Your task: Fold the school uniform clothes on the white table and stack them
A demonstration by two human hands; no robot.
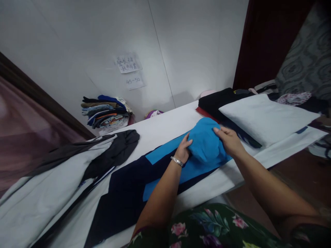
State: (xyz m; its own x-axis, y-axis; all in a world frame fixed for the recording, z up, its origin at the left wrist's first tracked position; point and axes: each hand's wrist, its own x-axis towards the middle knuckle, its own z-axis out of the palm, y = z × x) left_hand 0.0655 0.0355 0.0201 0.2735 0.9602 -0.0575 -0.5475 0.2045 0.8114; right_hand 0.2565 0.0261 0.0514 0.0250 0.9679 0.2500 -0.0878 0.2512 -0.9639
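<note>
A navy and bright blue hooded garment [129,179] lies spread on the white table. Its rounded blue part, which looks like the hood [205,139], is raised between my two hands. My left hand [184,150], with a silver bracelet on the wrist, grips the hood's left edge between thumb and fingers. On the opposite edge, my right hand [229,137] pinches the blue cloth with the thumb on top. The blue stripes of the garment run toward the lower left over the navy cloth. My fingers' undersides are hidden by the fabric.
A grey and dark garment [57,179] is heaped at the left. Folded clothes [106,112] are stacked by the wall. To the right lie black cloth [219,98] and a flat white piece [266,119]. Handwritten paper notes [129,63] hang on the wall.
</note>
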